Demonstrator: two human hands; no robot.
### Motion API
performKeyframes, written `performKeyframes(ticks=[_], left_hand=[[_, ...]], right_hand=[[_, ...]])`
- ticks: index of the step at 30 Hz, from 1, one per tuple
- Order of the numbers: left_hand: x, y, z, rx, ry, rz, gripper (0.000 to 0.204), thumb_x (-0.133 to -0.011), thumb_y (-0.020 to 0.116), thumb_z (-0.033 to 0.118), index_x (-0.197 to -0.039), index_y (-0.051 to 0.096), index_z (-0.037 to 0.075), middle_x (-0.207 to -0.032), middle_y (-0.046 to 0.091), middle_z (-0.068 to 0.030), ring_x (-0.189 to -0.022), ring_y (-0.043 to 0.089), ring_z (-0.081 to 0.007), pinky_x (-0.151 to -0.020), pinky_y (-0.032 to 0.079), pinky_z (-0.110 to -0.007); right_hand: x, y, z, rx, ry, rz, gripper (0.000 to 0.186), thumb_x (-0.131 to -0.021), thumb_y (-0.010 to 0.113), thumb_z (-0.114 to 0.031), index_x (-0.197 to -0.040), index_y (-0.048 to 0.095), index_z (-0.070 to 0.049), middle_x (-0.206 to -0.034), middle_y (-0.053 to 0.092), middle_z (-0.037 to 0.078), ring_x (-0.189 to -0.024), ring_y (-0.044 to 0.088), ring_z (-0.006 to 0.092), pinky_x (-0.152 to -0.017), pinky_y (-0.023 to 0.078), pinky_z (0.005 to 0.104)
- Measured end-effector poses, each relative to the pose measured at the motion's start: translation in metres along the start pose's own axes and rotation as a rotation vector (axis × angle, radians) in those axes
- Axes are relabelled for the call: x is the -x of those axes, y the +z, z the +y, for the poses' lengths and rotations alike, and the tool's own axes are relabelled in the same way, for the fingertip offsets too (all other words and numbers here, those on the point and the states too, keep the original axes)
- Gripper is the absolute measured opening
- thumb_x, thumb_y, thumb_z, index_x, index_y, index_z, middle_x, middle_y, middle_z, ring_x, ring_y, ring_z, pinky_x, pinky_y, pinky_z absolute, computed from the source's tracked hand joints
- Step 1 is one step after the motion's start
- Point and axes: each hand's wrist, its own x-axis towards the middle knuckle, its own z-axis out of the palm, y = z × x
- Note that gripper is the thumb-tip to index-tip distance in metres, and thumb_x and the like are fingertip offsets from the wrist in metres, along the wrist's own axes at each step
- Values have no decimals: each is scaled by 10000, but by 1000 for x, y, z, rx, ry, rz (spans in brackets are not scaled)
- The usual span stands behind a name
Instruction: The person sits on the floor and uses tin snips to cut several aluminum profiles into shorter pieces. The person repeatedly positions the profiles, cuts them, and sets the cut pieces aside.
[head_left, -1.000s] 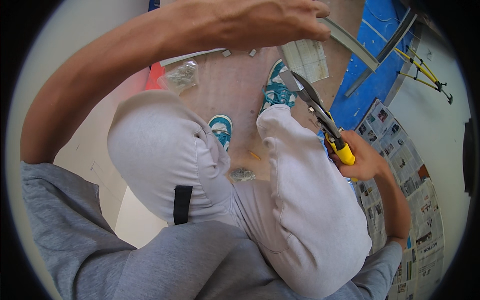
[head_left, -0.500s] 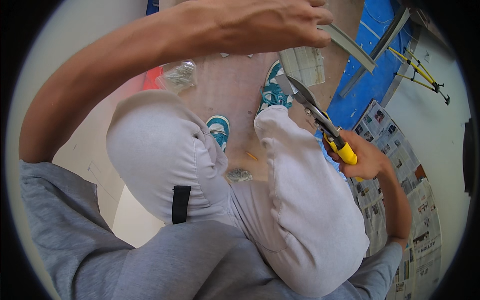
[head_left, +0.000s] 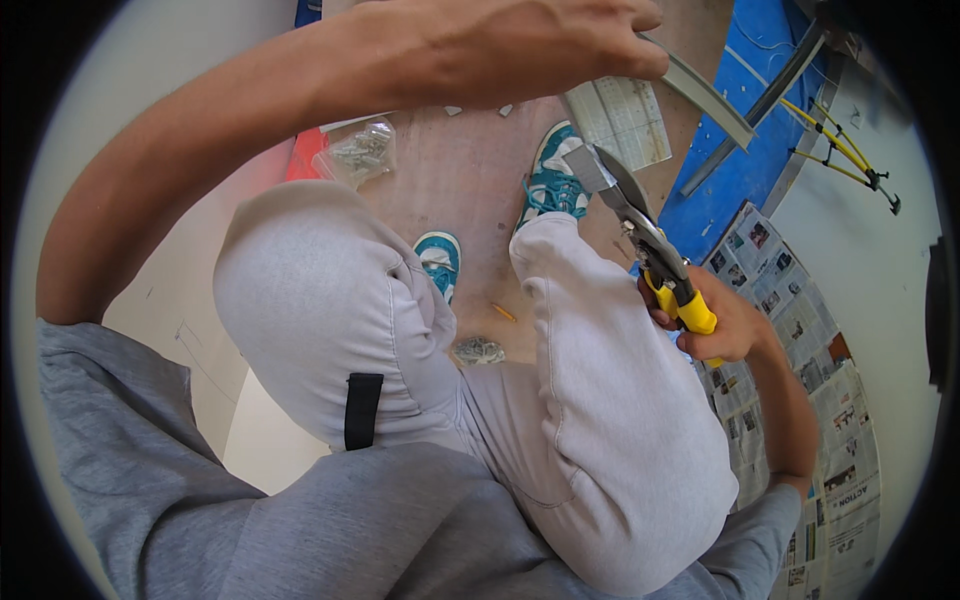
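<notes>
My left hand (head_left: 590, 48) reaches across the top of the head view, its fingers curled closed around a grey metal strip (head_left: 708, 98) that sticks out to the right. Part of that grip is hidden by the hand itself. Below it hangs or lies a pale flat metal piece (head_left: 625, 122) with faint lines; whether it joins the strip, I cannot tell. My right hand (head_left: 722, 318) is wrapped around the yellow handles of tin snips (head_left: 650, 235). The snips point up and left, and a small shiny metal piece (head_left: 590, 168) sits at their jaws, above my shoe.
A clear bag of small hardware (head_left: 358, 150) lies on the floor by a red object. Nearer are a pencil (head_left: 504, 313) and another small bag (head_left: 479, 351). Blue sheeting (head_left: 712, 200), a long metal profile (head_left: 750, 118), a yellow-legged stand (head_left: 845, 150) and newspapers (head_left: 770, 270) lie to the right.
The snips have shifted slightly right and turned, showing more of the jaws. The pale lined piece has moved a little right and up. Both hands keep their grips.
</notes>
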Motion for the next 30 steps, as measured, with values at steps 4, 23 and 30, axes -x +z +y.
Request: performKeyframes(ticks=[4,23,30], left_hand=[[3,0,1,2,-31,-51,92,-932,647,173,-958,674,89,-907,648,-84,-914,646,-213,-934,511,-395],[-16,-13,-5,-161,127,17,89,-923,632,171,-864,636,104,-857,621,-60,-864,626,-193,-881,521,-381],[-14,-8,-3,-104,100,117,95,-897,648,190,-859,603,114,-868,585,-43,-867,606,-184,-866,520,-387]], right_hand=[[0,1,-1,-8,12,-5,482,-612,671,-220,-1063,578,-76,-846,543,6,-800,504,178,-789,420,353],[6,4,-10,91,31,45,245,-667,649,-100,-882,538,-60,-699,519,5,-636,460,127,-604,407,308],[5,-3,-15,233,-17,93,411,-626,669,-177,-1005,541,-82,-830,524,29,-761,494,163,-709,430,325]])
